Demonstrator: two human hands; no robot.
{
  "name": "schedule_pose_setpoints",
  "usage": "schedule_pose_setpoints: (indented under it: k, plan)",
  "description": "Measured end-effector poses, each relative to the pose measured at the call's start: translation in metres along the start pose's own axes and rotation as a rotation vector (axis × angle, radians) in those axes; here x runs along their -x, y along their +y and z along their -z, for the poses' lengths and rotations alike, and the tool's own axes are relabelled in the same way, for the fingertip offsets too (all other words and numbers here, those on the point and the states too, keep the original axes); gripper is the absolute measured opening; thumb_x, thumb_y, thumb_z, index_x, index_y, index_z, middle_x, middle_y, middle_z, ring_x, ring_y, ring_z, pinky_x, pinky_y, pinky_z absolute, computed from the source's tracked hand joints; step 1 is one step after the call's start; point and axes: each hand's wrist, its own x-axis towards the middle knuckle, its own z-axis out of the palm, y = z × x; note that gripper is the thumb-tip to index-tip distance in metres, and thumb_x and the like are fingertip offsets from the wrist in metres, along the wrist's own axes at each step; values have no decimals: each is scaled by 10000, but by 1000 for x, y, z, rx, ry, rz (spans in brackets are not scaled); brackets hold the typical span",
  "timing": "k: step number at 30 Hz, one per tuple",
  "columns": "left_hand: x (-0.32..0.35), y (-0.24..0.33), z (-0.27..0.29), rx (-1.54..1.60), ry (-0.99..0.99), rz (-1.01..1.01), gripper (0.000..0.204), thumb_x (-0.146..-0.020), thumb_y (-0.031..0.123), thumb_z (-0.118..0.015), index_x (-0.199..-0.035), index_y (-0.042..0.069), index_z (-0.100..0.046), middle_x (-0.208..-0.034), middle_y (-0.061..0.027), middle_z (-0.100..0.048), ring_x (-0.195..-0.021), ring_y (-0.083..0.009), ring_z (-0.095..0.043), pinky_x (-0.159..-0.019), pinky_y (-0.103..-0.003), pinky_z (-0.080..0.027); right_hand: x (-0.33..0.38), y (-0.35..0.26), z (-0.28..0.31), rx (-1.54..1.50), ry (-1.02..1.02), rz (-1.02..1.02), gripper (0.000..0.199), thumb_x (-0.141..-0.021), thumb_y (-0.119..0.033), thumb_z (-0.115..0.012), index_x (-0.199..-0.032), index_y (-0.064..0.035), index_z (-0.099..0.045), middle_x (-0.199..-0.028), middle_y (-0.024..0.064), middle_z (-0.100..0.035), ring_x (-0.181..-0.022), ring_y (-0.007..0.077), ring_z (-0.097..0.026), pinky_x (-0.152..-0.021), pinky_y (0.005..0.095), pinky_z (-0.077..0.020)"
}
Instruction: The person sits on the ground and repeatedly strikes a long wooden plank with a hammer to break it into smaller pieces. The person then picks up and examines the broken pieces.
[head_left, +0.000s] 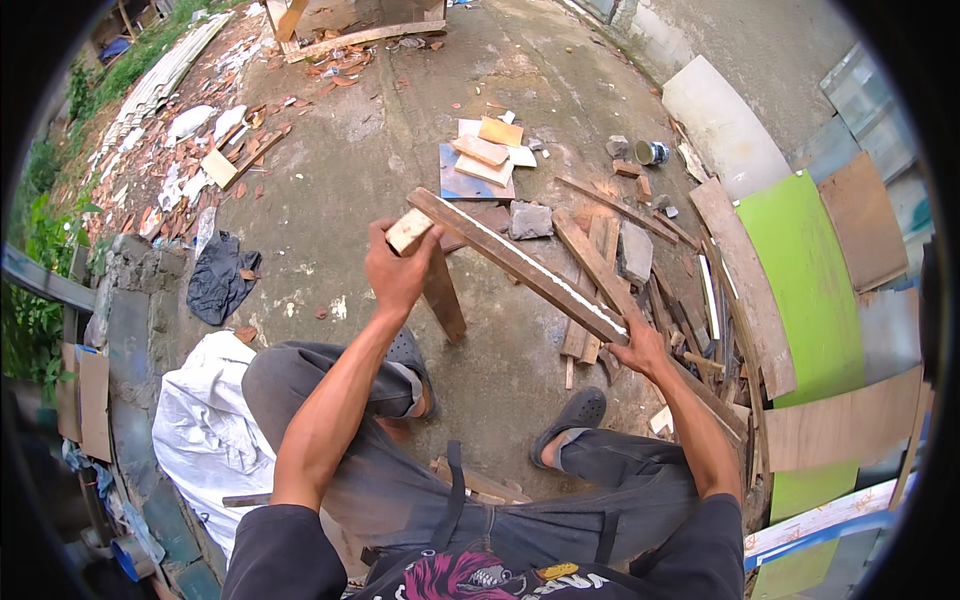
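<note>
My left hand [397, 272] is closed around a short wooden piece [408, 231] whose pale, raw end faces up. Below it slants a brown board [442, 295]; whether the two are joined I cannot tell. My right hand [642, 352] grips the near right end of a long brown wooden strip [500, 252]. A white bead, like glue, runs along the strip's upper face. Its far left end is beside the pale wooden piece, close to my left fingers; contact between them is unclear.
Stacked wood offcuts [485, 158], grey stone blocks [530, 220] and a tin can [652, 153] lie ahead. Loose planks [590, 250] pile up at right, before a green panel [800, 280]. A white sack [210, 430] and black plastic bag [222, 279] are at left.
</note>
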Motion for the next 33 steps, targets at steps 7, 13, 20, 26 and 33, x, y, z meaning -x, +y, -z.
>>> schedule_pose_setpoints:
  k: [7,13,20,26,33]
  plan:
    - [-26,5,16,-152,126,-79,542,-778,379,-846,-1070,37,-544,-919,-133,-699,-857,-220,-699,-742,-324,-534,-22,9,-121,-146,-45,140,665,-754,-365,-766,-1241,11,-514,-1067,270,-641,-997,434,-621,-849,479,-498]
    - [-25,-28,21,-217,179,-131,521,-780,380,-840,-1092,65,-564,-921,-122,-711,-850,-247,-713,-739,-351,-544,-23,19,-227,125,-45,120,572,-779,-313,-741,-1190,17,-519,-1117,213,-613,-1151,352,-546,-1016,510,-376]
    - [-26,-31,21,-253,110,-150,517,-791,302,-848,-1127,38,-557,-943,-106,-701,-861,-184,-692,-770,-310,-536,-47,-10,-240,44,-88,104,783,-773,-387,-777,-1367,-13,-430,-1272,188,-545,-1212,357,-510,-1013,493,-408]
    - [-26,-31,24,-164,27,-18,633,-818,325,-827,-1249,13,-484,-1221,-121,-501,-1101,-188,-548,-917,-298,-460,-85,-40,-265,36,-278,-57,846,-721,-375,-845,-1365,-26,-421,-1285,202,-530,-1225,381,-497,-997,491,-431]
    - [-27,-59,40,-81,-50,-4,526,-816,297,-835,-1162,29,-542,-1005,-51,-632,-932,-127,-616,-813,-277,-499,-101,-19,-262,-94,-367,19,695,-672,-295,-831,-1199,28,-512,-1179,257,-593,-1122,413,-574,-951,461,-484]
